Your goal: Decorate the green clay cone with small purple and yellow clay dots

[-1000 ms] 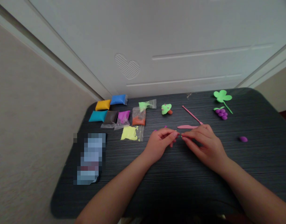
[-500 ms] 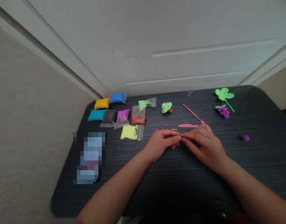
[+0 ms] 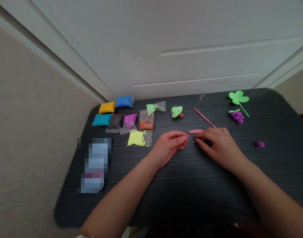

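My left hand [image 3: 171, 145] is closed in a pinch, with a tiny bit of purple clay [image 3: 187, 137] showing at its fingertips. To the right of it, my right hand [image 3: 216, 142] rests low over the table, thumb and forefinger slightly apart and nothing visible between them. A tiny yellow crumb [image 3: 193, 141] lies by its fingertips. Just beyond these fingers is a pink modelling knife [image 3: 196, 131], its right end hidden by the hand. Behind it lies a thin pink modelling stick [image 3: 203, 117]. Farther back sits a green-capped clay mushroom [image 3: 177, 112] with pinkish dots and a brown stem.
Clay packets, including a yellow one [image 3: 136, 138], an orange one [image 3: 147, 124] and a purple one [image 3: 130, 120], lie at left, near a pixelated phone-like object [image 3: 98, 165]. At right are a green clay flower [image 3: 238, 97], purple clay grapes [image 3: 237, 117] and a purple lump [image 3: 260, 144].
My hands have parted from touching fingertips, the right shifting slightly right. The purple clay strips and thin yellow strip seen beyond the left hand no longer show. The view has shifted slightly.
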A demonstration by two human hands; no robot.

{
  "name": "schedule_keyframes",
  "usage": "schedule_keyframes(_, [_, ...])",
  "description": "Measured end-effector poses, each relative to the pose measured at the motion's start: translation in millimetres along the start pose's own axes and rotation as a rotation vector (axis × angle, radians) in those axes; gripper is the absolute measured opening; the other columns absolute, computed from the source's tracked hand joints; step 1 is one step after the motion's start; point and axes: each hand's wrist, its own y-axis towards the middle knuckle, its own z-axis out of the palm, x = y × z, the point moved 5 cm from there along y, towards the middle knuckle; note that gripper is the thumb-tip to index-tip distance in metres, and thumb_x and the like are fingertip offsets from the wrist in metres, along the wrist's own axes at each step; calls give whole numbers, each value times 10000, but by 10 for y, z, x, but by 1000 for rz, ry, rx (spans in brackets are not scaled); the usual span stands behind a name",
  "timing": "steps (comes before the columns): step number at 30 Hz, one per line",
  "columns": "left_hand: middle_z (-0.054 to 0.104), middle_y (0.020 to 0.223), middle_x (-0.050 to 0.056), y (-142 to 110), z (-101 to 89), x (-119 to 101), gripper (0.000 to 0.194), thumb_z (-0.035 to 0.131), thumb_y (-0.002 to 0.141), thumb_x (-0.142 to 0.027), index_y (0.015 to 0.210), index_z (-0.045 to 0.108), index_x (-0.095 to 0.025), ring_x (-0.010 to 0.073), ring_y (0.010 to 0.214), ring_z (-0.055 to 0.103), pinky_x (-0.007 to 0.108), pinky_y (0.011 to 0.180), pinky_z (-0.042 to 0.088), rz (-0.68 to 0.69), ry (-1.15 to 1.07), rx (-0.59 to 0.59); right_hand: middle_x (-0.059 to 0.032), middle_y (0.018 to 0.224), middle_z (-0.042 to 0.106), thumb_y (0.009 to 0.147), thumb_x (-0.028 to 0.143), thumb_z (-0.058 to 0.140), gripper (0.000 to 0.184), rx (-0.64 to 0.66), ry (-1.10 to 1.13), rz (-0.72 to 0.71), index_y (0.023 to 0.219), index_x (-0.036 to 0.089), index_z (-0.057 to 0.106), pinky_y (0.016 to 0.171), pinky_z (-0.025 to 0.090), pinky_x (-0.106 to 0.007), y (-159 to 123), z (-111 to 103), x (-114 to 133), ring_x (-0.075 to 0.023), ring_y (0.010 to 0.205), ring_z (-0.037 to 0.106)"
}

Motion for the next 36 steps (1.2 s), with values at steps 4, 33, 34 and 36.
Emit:
schedule_keyframes(4, [610, 704, 13, -3, -8, -3, 95, 664, 680, -166, 768, 664, -132, 78, 667, 532, 223, 641, 390, -8, -21, -15, -10, 864, 630, 804, 258, 517, 129, 71, -33, -4, 882, 226, 614, 790, 305, -343, -7, 89, 18, -170, 832, 549])
schedule_keyframes(33, [611, 697, 12, 17, -14, 2, 88, 660, 678, -159, 761, 665, -128, 74, 657, 532, 212, 627, 391, -3, -29, -25, -26, 824, 609, 822, 263, 463, 214, 216, -211, -96, 961, 270, 626, 782, 236, -389, -54, 88, 97, -195, 858, 524])
schedule_keyframes(34, [611, 696, 12, 18, -14, 2, 87, 662, 677, -159, 758, 665, -128, 74, 656, 532, 210, 623, 390, -2, -28, -26, -24, 830, 609, 823, 269, 462, 213, 219, -214, -89, 959, 272, 626, 787, 237, -391, -52, 87, 87, -196, 861, 526])
schedule_keyframes(36, [611, 695, 10, 19, -13, 1, 87, 663, 676, -159, 757, 665, -128, 72, 656, 532, 206, 621, 390, -3, -28, -26, -18, 837, 607, 827, 274, 455, 215, 228, -222, -81, 965, 277, 619, 799, 236, -394, -48, 91, 88, -198, 875, 526])
